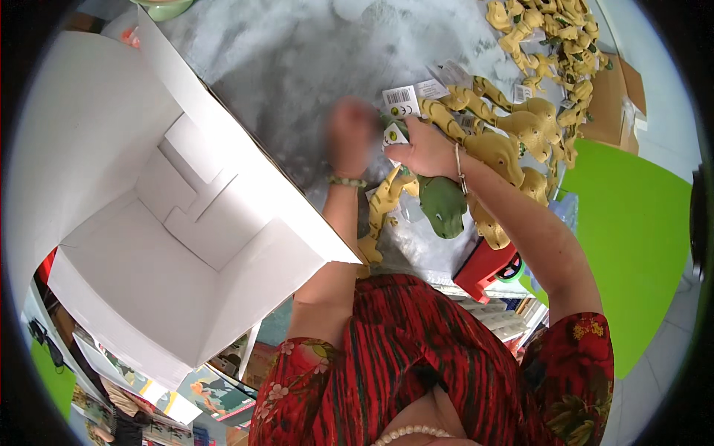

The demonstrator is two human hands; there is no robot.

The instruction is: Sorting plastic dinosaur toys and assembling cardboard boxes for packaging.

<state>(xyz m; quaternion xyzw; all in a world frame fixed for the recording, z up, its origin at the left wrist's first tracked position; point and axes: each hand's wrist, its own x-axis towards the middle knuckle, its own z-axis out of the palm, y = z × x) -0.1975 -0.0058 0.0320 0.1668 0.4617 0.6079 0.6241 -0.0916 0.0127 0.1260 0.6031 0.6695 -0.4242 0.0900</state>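
Note:
A green toy dinosaur (443,207) lies under my right hand (427,151), its head toward me. My right fingers close on its body, with the thumb beside a white tag (395,134). My left hand (352,134) is just left of the toy's tail end. It is blurred, so its fingers cannot be read. A yellow striped toy dinosaur (381,199) sits between my forearms. Several more yellow toy dinosaurs (494,154), some with tags, are bunched right of my right hand. Another printed tag (401,101) stands beyond my fingers.
A large open white cardboard box (245,301) takes up the left side, its edge by my left forearm. A heap of yellow toys (569,37) lies at the far right, near a brown carton (606,104). A red toy part (480,271) and a green surface (625,245) are at right.

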